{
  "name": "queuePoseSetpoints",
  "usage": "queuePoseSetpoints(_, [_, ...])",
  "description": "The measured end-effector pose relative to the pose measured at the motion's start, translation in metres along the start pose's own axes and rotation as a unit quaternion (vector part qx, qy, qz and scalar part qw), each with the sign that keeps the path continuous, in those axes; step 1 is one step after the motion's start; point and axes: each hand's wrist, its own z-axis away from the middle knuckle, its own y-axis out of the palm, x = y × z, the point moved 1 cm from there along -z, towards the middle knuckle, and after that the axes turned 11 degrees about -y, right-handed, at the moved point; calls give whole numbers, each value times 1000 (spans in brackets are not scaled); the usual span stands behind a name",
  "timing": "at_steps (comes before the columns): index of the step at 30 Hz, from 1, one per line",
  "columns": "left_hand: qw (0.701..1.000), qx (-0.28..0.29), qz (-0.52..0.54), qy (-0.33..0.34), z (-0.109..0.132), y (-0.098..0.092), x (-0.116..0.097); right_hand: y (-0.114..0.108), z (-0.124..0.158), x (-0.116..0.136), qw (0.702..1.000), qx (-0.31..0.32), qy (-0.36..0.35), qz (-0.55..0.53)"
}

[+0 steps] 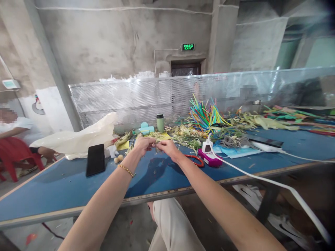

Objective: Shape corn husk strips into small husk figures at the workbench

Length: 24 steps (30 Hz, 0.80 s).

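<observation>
My left hand (144, 144) and my right hand (168, 147) are close together above the blue table (146, 181), fingers pinched on something small between them that I cannot make out. Just behind them lies a heap of pale green and yellowish plant-like scraps (187, 134). A green cup with a black lid (159, 123) stands beyond my hands, with a light blue item (146, 129) to its left. Red-handled scissors (195, 160) lie to the right of my right hand. Two small beige balls (118, 159) rest left of my left hand.
A black phone (95, 160) and pale plastic sheeting (86, 139) lie at left. Colourful thin sticks (206, 116), a magenta power block (210, 158) with a white cable, and a blue mask (238, 150) are at right. A perforated metal screen (125, 101) stands behind. A person sits far left.
</observation>
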Motion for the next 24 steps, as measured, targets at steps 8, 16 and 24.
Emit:
queuePoseSetpoints(8, [993,41,-109,-13,22,-6,14,-2,-3,-11,999,-38,-3,23])
queuePoseSetpoints(16, [988,16,-154,-10,26,-15,14,-2,1,-9,999,-11,24,-47])
queuePoseSetpoints(24, [995,50,-88,-25,14,-14,15,1,6,-8,998,12,43,-47])
